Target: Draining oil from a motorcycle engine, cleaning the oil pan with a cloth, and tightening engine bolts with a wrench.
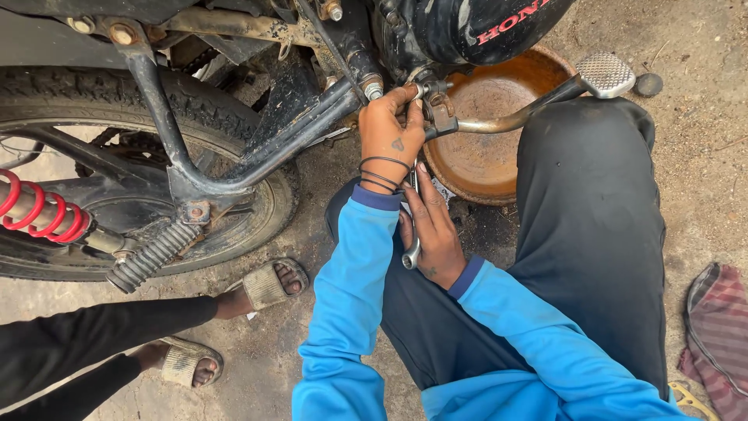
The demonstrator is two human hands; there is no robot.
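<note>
Head view: left hand (pixel 392 129) pinching w/ fingertips together on a small bolt (pixel 421 88) at the kick lever (pixel 514 117) pivot, low on the motorcycle engine case (pixel 467 27). Right hand (pixel 433 230) gripping a steel wrench (pixel 412 248), fingers curled shut round the shank, held just below the left wrist. Rusty drain pan (pixel 487 168) sitting under the engine. Wrench looking rigid, fairly light, prob. oily, slippery; best gripping mid-shank. Bolt tiny, hard, easy dropping; taking by head w/ fingertips. Another person's sandalled feet (pixel 265 284) standing nearby, left.
</note>
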